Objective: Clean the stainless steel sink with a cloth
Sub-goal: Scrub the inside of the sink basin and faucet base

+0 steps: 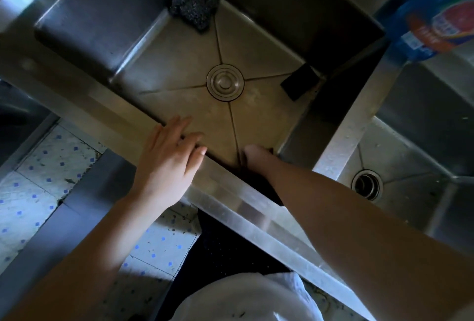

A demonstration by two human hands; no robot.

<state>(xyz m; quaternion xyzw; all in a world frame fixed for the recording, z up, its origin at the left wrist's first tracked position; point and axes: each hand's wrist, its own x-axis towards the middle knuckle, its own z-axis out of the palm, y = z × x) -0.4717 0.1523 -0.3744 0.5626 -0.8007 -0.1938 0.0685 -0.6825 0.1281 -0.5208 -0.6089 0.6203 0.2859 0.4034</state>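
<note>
The stainless steel sink (84, 105) fills the upper view, with a round drain cover (225, 82) in the middle of its floor. My left hand (170, 159) lies flat on the front rim, fingers apart, holding nothing. My right hand (259, 160) reaches down into the basin by the front wall. Its fingers are curled under and hidden, and only a small dark scrap (272, 151) shows beside them. I cannot tell whether that scrap is a cloth.
A dark steel-wool scourer (195, 7) sits in the far corner of the basin. A black block (298, 84) leans at the right wall. A second basin with an open drain (366, 184) lies to the right. A blue packet (441, 20) stands top right.
</note>
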